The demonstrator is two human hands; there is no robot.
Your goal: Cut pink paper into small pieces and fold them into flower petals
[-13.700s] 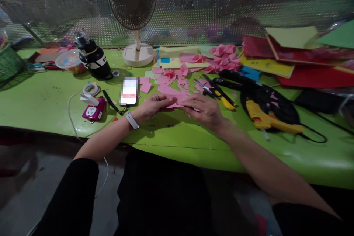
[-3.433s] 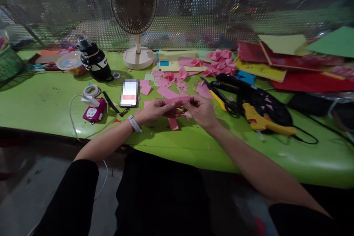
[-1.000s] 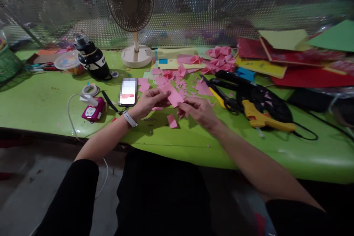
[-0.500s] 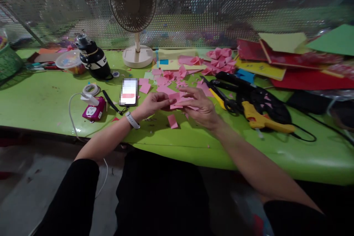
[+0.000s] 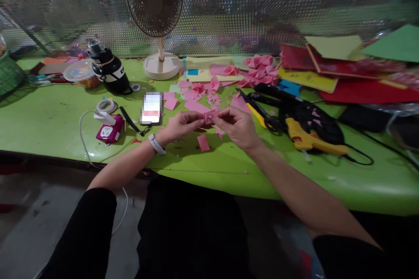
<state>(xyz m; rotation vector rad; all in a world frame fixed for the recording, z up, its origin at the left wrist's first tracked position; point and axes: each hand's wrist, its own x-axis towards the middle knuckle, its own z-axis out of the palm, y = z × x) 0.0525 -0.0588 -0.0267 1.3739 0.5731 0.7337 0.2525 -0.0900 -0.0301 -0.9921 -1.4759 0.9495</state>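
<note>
A small piece of pink paper (image 5: 210, 116) is pinched between my two hands above the green table (image 5: 196, 163). My left hand (image 5: 185, 124) grips its left end between thumb and fingers. On its right end, the thumb and fingertips of my right hand (image 5: 238, 126) are closed. Just below the hands lies a loose pink paper rectangle (image 5: 203, 143). Pink scraps (image 5: 214, 101) and cut pieces spread behind them. Farther back is a heap of folded pink paper flowers (image 5: 260, 68). The far side of the held paper is hidden by my fingers.
To the right lie scissors (image 5: 273, 124), a yellow cutter (image 5: 255, 115), a yellow glue gun (image 5: 310, 140) and stacked coloured paper (image 5: 366, 91). A phone (image 5: 151, 108), purple power socket (image 5: 109, 131), tape roll (image 5: 106, 106) and black bottle (image 5: 111, 72) are left. A fan (image 5: 161, 66) stands behind.
My right hand's fingers, spread over the paper before, have closed into a pinch on its right end. The paper now sits lifted and narrower between both hands.
</note>
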